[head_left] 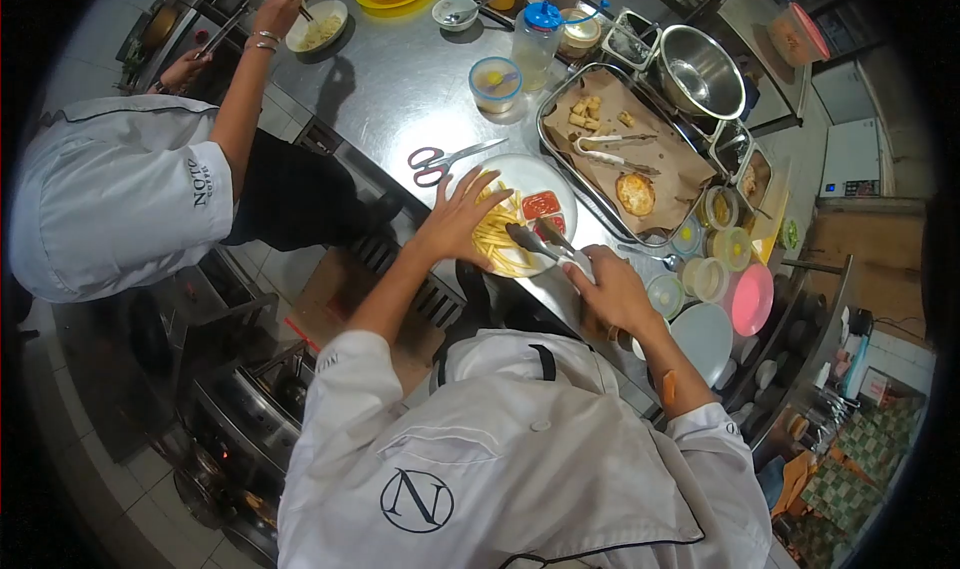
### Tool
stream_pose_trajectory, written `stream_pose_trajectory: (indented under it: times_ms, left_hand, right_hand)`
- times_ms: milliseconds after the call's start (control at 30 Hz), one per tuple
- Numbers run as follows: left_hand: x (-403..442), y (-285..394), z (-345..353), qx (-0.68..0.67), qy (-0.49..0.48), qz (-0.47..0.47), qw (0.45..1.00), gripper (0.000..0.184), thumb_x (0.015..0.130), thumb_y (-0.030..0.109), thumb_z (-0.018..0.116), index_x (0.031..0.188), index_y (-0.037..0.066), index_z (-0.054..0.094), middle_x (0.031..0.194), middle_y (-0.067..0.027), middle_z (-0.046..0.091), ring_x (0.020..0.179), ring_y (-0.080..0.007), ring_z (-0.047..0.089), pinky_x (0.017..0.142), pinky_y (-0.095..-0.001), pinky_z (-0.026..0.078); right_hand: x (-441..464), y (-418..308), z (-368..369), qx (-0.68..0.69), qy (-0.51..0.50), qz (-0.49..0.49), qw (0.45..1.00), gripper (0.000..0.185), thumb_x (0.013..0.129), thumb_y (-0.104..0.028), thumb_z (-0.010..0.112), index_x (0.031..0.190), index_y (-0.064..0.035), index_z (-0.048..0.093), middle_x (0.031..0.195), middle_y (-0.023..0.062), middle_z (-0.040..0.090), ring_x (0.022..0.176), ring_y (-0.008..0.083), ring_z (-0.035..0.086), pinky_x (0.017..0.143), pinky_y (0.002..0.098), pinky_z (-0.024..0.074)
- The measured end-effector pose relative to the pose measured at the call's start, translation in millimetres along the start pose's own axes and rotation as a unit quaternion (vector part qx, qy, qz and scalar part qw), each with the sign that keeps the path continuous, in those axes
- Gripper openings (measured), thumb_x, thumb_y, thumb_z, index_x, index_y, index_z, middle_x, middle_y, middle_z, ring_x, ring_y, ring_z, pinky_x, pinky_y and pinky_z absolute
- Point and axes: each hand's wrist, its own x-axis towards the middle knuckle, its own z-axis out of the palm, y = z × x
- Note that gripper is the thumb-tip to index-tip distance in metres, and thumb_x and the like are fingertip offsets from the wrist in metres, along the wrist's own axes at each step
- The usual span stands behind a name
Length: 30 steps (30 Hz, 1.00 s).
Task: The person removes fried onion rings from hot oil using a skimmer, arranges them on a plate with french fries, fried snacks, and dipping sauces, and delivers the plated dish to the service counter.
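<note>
A round white plate on the steel counter bears french fries on its left side and a sectioned dish of red sauce on its right. My left hand rests over the fries' left edge, fingers spread. Metal tongs are held in my right hand, its fingers wrapped round them; their tips lie beside the sauce dish. Scissors with red and black handles lie just beyond the plate.
A paper-lined tray with fried pieces and another pair of tongs stands right of the plate. Beyond are a blue-lidded bottle, a tub and a steel bowl. Lidded containers line the right. At left, a co-worker handles noodles over a bowl.
</note>
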Motion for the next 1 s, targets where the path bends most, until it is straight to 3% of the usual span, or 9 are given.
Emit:
stream_pose_trajectory:
  times_ms: [100,267,333,467,633,733,833,900,1000]
  left_hand:
    - [35.6,-16.4,9.2,0.02,0.006,0.074,0.997,0.135,0.046,0.069,0.095,0.163,0.027,0.043,0.17,-0.0122,0.033,0.162,-0.0379,0.021,0.126,-0.0703,0.011]
    - [58.7,-23.1,12.1,0.078,-0.037,0.115,0.99,0.123,0.049,0.071,0.093,0.156,0.024,0.055,0.169,-0.0123,0.038,0.162,-0.037,0.023,0.126,-0.0718,0.015]
    - [56.9,-22.6,12.1,0.088,-0.035,0.128,0.987,0.123,0.044,0.074,0.093,0.15,0.021,0.062,0.168,-0.0089,0.041,0.161,-0.0351,0.025,0.127,-0.0698,0.016]
    - [47.8,-22.1,12.1,0.102,-0.066,0.131,0.984,0.123,0.046,0.073,0.093,0.152,0.02,0.059,0.168,-0.0089,0.041,0.161,-0.0352,0.025,0.127,-0.0694,0.017]
    - [23.7,-12.5,29.3,0.047,0.013,0.136,0.99,0.103,0.067,0.067,0.085,0.153,0.018,0.056,0.169,-0.0085,0.04,0.161,-0.0292,0.028,0.128,-0.0641,0.017]
    - [5.3,-3.7,30.3,0.066,-0.01,0.133,0.989,0.093,0.074,0.064,0.082,0.15,0.017,0.059,0.169,-0.0074,0.04,0.161,-0.0271,0.029,0.129,-0.0616,0.015]
    - [-5.6,0.7,31.2,0.067,-0.009,0.14,0.988,0.089,0.074,0.061,0.083,0.148,0.018,0.061,0.169,-0.0061,0.04,0.161,-0.0272,0.028,0.128,-0.0606,0.015]
    - [-11.2,0.6,31.6,0.072,-0.009,0.145,0.987,0.088,0.073,0.06,0.084,0.147,0.018,0.062,0.17,-0.0059,0.04,0.162,-0.0271,0.028,0.128,-0.0603,0.015]
    - [-20.2,3.5,25.9,0.047,0.003,0.154,0.987,0.091,0.071,0.059,0.085,0.149,0.019,0.061,0.172,-0.0058,0.037,0.162,-0.0274,0.027,0.128,-0.06,0.016]
  right_hand:
    - [-14.9,6.5,3.0,-0.005,0.002,0.021,1.0,0.063,0.104,-0.053,0.059,0.127,0.0056,0.064,0.123,0.0292,0.068,0.113,0.0463,0.067,0.098,0.0525,0.0519]
    - [-31.5,17.3,10.8,0.028,0.011,0.057,0.998,0.064,0.103,-0.052,0.061,0.132,0.0045,0.065,0.123,0.0278,0.07,0.111,0.0434,0.068,0.096,0.0492,0.0531]
    - [-37.0,19.3,12.9,0.031,0.026,0.053,0.998,0.063,0.103,-0.052,0.061,0.132,0.0041,0.065,0.124,0.0274,0.069,0.111,0.0431,0.068,0.096,0.0493,0.0531]
    - [-41.8,15.4,13.5,0.023,0.024,0.037,0.999,0.061,0.103,-0.049,0.061,0.133,0.0037,0.063,0.127,0.027,0.068,0.115,0.0438,0.067,0.098,0.0493,0.0525]
    - [-36.5,17.3,24.2,0.045,0.086,0.016,0.995,0.057,0.104,-0.045,0.062,0.134,0.0032,0.062,0.129,0.0268,0.067,0.118,0.0446,0.065,0.101,0.0504,0.051]
    - [-33.1,15.4,25.4,0.074,0.102,0.039,0.991,0.054,0.103,-0.043,0.063,0.133,0.0028,0.062,0.129,0.0263,0.066,0.118,0.0459,0.064,0.102,0.0517,0.0504]
    - [-33.2,13.3,24.1,0.029,0.08,0.001,0.996,0.051,0.102,-0.041,0.065,0.132,0.0008,0.063,0.125,0.0247,0.067,0.114,0.0465,0.064,0.101,0.0531,0.0507]
    - [-32.2,14.2,29.3,-0.079,0.085,-0.049,0.992,0.048,0.103,-0.041,0.065,0.129,-0.0011,0.065,0.112,0.023,0.068,0.097,0.0443,0.071,0.088,0.0553,0.0531]
    - [-29.6,9.9,34.3,-0.079,0.056,-0.049,0.994,0.047,0.103,-0.04,0.066,0.131,-0.0026,0.064,0.112,0.0214,0.066,0.094,0.044,0.071,0.082,0.0552,0.0551]
